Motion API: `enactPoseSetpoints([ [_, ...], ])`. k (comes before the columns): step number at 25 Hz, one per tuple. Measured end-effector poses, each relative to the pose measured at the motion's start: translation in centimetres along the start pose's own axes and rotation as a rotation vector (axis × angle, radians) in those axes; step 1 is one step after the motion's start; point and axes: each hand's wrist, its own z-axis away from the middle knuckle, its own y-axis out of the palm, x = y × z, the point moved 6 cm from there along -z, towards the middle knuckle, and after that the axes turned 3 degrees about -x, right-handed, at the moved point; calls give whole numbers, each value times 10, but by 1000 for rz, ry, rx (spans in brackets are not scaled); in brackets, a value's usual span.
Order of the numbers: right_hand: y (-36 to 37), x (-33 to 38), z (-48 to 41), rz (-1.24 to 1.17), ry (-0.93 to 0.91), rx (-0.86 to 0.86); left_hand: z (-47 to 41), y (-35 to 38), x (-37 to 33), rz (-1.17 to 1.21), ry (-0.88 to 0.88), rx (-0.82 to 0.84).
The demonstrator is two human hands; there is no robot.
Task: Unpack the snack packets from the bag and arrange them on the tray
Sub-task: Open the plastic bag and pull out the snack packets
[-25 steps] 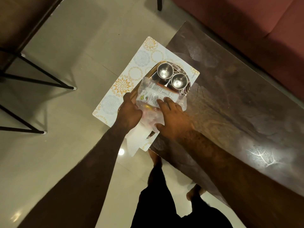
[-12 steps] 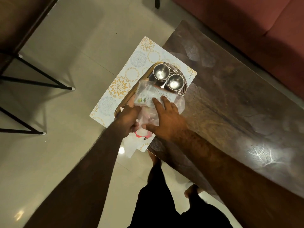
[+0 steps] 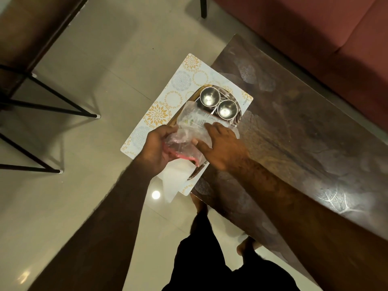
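Observation:
A clear snack packet (image 3: 196, 119) with a printed label lies on the tray (image 3: 239, 117), just below two steel cups. My left hand (image 3: 156, 149) grips a second clear packet with red contents (image 3: 181, 147) over the tray's near part. My right hand (image 3: 220, 147) rests on the packets, fingers on the labelled one and thumb on the red one. A white bag (image 3: 175, 179) lies under my hands and hangs off the mat's near edge. Most of the tray is hidden.
Two steel cups (image 3: 208, 98) (image 3: 227, 109) stand on the tray's far end. The tray sits on a floral placemat (image 3: 168, 101) that overhangs the corner of a dark wooden table (image 3: 304, 143). A red sofa (image 3: 315, 28) lies beyond; black metal legs (image 3: 52, 106) stand at left.
My left hand has pulled the packet with red contents out toward me and now holds it in plain sight. My right hand stays on the labelled packet.

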Motion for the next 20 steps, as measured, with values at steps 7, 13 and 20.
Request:
enactPoseSetpoints([
  [7,-41,11,21,-87,-53,-71,23,14,-11,109,144,213],
  [13,-73,28,43,-218,-128,-158,45,44,-30,-346,307,99],
  [20,-83,37,65,-90,-111,-259,57,55,-45,-560,385,-103],
])
